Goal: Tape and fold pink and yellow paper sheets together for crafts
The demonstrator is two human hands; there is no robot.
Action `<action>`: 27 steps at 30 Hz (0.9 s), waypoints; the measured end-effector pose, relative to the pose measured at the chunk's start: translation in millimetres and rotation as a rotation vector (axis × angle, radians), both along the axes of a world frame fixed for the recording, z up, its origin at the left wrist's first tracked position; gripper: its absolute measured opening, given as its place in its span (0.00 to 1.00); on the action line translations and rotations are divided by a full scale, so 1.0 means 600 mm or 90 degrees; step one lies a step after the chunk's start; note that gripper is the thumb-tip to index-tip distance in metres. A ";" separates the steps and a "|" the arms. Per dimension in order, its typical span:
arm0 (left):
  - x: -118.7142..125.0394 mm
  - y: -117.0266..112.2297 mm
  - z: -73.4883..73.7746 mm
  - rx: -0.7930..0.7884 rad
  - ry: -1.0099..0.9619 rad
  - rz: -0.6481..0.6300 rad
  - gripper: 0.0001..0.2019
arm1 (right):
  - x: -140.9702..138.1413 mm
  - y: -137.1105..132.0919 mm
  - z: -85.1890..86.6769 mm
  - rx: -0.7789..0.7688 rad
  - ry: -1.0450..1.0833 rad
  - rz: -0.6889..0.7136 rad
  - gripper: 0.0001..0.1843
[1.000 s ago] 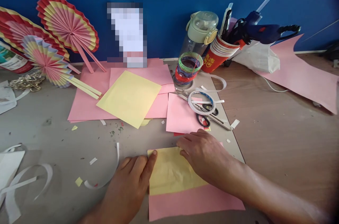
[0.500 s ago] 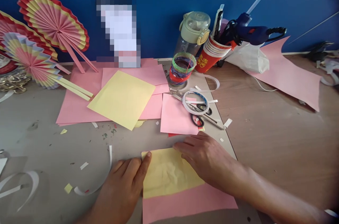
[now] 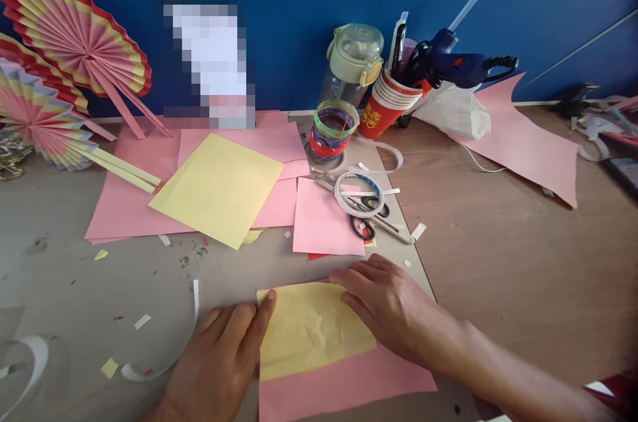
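Observation:
A creased yellow paper sheet (image 3: 314,335) lies flat on a larger pink sheet (image 3: 343,385) at the near edge of the desk. The tip of my left hand's (image 3: 219,355) stretched index finger presses the yellow sheet's far left corner; its other fingers are bent beside the paper. Across the far right part of that sheet rests my right hand (image 3: 386,296), thumb on the paper and fingers reaching over the far edge, slightly apart. It covers the sheet's far right corner.
Scissors (image 3: 369,209), a tape roll (image 3: 359,195) and a small pink square (image 3: 319,222) lie beyond my hands. Behind stand a bottle (image 3: 349,76), a rubber-band-wrapped jar (image 3: 333,136) and red cups (image 3: 383,109). Paper fans (image 3: 84,43) and a yellow square (image 3: 219,189) are left.
The view has turned slightly right, so most things appear further left. Both hands keep nearly the same place on the yellow sheet.

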State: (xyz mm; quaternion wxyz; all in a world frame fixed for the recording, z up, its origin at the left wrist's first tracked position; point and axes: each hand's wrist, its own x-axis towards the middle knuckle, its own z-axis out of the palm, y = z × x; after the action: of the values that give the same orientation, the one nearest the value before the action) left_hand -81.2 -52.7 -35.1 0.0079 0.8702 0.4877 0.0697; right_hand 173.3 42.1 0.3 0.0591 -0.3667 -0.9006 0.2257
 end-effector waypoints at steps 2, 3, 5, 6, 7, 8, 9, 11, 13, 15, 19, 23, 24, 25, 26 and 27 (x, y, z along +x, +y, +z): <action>0.001 0.004 0.007 0.004 0.003 -0.009 0.24 | 0.003 -0.001 0.000 -0.016 0.012 0.002 0.12; 0.001 0.007 0.010 0.003 0.006 -0.012 0.24 | 0.004 -0.001 -0.001 -0.021 0.017 0.002 0.12; 0.001 0.009 0.012 0.010 0.009 -0.012 0.24 | 0.006 -0.002 -0.003 -0.017 0.030 0.005 0.12; 0.000 0.009 0.012 0.015 0.011 -0.013 0.24 | 0.006 -0.002 -0.005 -0.016 0.035 0.007 0.13; -0.001 0.008 0.011 0.017 0.012 -0.013 0.24 | 0.007 -0.002 -0.006 -0.014 0.044 0.009 0.13; -0.002 0.007 0.009 0.016 0.012 -0.013 0.24 | 0.008 -0.003 -0.007 -0.011 0.054 0.007 0.13; -0.003 0.005 0.006 0.014 0.010 -0.010 0.25 | 0.008 -0.003 -0.008 -0.008 0.061 0.001 0.12; -0.005 0.002 0.003 -0.001 0.011 -0.001 0.26 | 0.009 -0.005 -0.009 -0.007 0.068 -0.020 0.11; -0.007 0.002 0.001 -0.015 0.019 -0.003 0.28 | 0.010 -0.007 -0.010 -0.016 0.068 -0.043 0.10; -0.008 0.004 0.001 -0.017 0.025 -0.014 0.28 | 0.011 -0.008 -0.011 -0.028 0.073 -0.057 0.09; -0.005 0.004 -0.004 0.007 0.006 -0.018 0.29 | 0.013 -0.007 -0.013 -0.029 0.094 -0.062 0.09; -0.004 -0.006 -0.011 -0.001 0.000 0.011 0.32 | 0.016 -0.007 -0.012 -0.015 0.094 -0.045 0.09; -0.005 -0.008 -0.011 -0.017 0.004 0.015 0.34 | 0.017 -0.007 -0.012 -0.011 0.088 -0.041 0.09; -0.006 -0.010 -0.010 -0.036 0.010 0.015 0.35 | 0.017 -0.007 -0.012 -0.007 0.081 -0.039 0.09; -0.006 -0.011 -0.009 -0.053 0.017 0.016 0.36 | 0.018 -0.007 -0.013 -0.002 0.075 -0.037 0.09; -0.007 -0.010 -0.007 -0.065 0.021 0.013 0.37 | 0.018 -0.007 -0.013 0.003 0.068 -0.035 0.10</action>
State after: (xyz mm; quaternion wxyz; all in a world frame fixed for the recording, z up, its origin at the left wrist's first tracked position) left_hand -85.5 -58.9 -39.2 0.0439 0.8645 0.4998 0.0306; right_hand 184.3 37.7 -7.7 0.1142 -0.3788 -0.8861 0.2415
